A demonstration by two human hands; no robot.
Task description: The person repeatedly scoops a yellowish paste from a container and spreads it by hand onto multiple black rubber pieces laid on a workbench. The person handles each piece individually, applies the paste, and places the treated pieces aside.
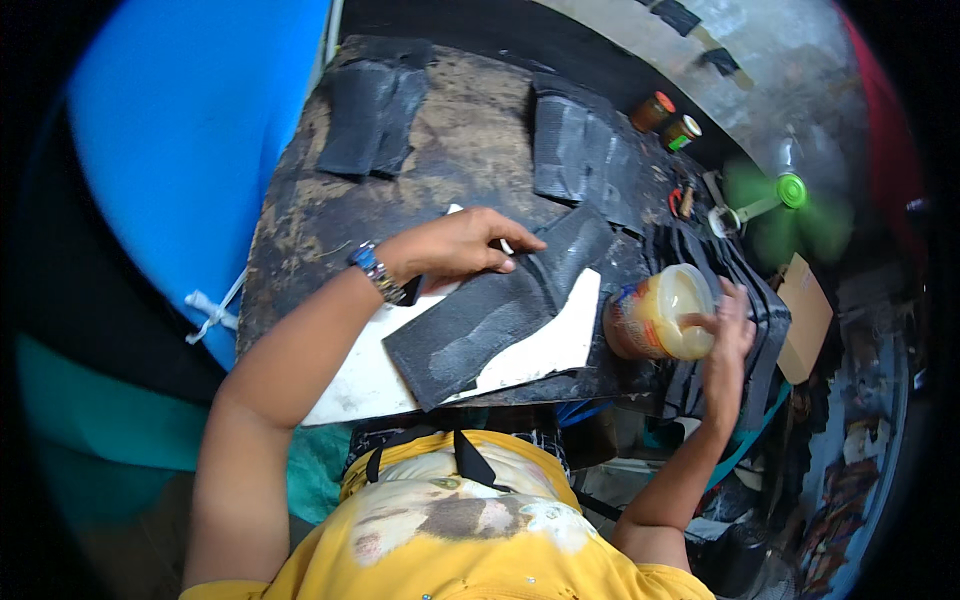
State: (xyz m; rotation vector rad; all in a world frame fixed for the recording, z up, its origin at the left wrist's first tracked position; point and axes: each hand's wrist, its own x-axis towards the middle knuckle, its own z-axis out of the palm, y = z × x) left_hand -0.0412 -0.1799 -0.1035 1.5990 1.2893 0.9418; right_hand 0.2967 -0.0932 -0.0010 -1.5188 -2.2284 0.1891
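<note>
Overhead view of a dark, stained and scuffed wooden worktable. Left hand laid palm-down with fingers extended and close together, pressing on the upper end of a long black textured rubber-like sheet; a thin white object partly hidden under the fingertips, kind not discernible. Black sheet lying diagonally across a white flat board near the front edge of the table. Beaded bracelet and wristwatch on the left wrist. Right hand at the open mouth of a clear plastic jar of yellowish paste, fingers bent over the rim and reaching into the opening; whether anything is pinched between them cannot be told. Jar tilted on its side at the right front corner of the table, just beside the white board, resting against a stack of black cut strips. Farther back, two separate piles of black rubber-like pieces: one at the far left, one at the far centre. Two small round tins, one orange-lidded and one green-labelled, at the far right edge. Small green fan with blurred blades beyond the table to the right. Blue sheet along the left side. Yellow shirt of the wearer at the bottom.
</note>
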